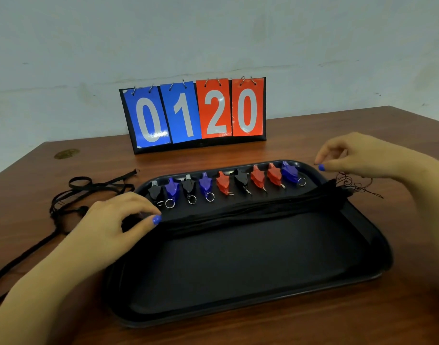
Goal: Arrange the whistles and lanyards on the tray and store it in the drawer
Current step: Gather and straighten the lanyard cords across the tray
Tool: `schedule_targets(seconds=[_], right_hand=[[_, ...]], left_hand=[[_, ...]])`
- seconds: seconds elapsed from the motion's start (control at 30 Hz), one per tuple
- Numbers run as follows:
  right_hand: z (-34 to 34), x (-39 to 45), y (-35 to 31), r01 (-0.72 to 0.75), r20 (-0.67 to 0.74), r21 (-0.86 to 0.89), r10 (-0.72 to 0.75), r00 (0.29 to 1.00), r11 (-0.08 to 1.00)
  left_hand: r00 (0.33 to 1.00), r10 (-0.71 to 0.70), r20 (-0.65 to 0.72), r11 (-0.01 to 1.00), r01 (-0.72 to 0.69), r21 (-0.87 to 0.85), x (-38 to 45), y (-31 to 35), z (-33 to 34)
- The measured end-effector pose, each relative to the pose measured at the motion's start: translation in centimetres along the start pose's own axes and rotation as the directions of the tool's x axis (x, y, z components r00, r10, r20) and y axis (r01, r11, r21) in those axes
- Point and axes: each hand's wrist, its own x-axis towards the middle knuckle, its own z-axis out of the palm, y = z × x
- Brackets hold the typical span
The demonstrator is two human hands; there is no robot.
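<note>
Step, my read: laying lanyard bundle (250, 207) across tray (238, 282) under whistles (223, 185). Left hand (118, 217) presses bundle end, fingers curled; right hand (355, 155) pinches cords. Next: fetch loose lanyards (89, 190) off bench (313, 327).

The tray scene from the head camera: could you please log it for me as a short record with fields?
tray: black tray on wooden table
whistles: nine in a row along the far edge; three black, three blue, three red
lanyards on tray: black bundle laid across the middle
lanyards off tray: loose black lanyard on the table, left
left hand: on the bundle's left end
right hand: above the bundle's right end
background: flip scoreboard showing 0120
</note>
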Motion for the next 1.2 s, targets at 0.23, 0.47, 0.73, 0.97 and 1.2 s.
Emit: schedule_targets(seconds=[0.23,0.47,0.73,0.97,1.2], right_hand=[[2.3,0.0,-3.2,-0.045,-0.092,-0.232,0.024,0.995,0.972],[6.8,-3.0,-9.3,0.364,-0.092,-0.441,-0.445,0.891,0.820],[7.8,-3.2,-9.4,0.513,0.104,-0.317,-0.508,0.855,0.798],[8.9,-2.9,-8.9,0.471,-0.048,-0.426,-0.539,0.841,0.772],[9.6,-2.8,-8.7,0.470,-0.052,-0.435,-0.543,0.838,0.768]], left_hand=[[0.897,-0.259,-0.358,0.938,0.322,0.127,-1.2,-2.9,-2.8],[0.712,-0.556,-0.428,0.782,0.623,0.020,-2.7,-5.3,-4.2],[0.894,-0.288,-0.343,0.937,0.338,0.092,-0.7,-3.0,-1.9],[0.921,-0.352,-0.170,0.917,0.375,0.135,0.3,-4.7,0.0],[0.876,-0.450,-0.176,0.840,0.482,0.250,0.7,-6.0,0.5]])
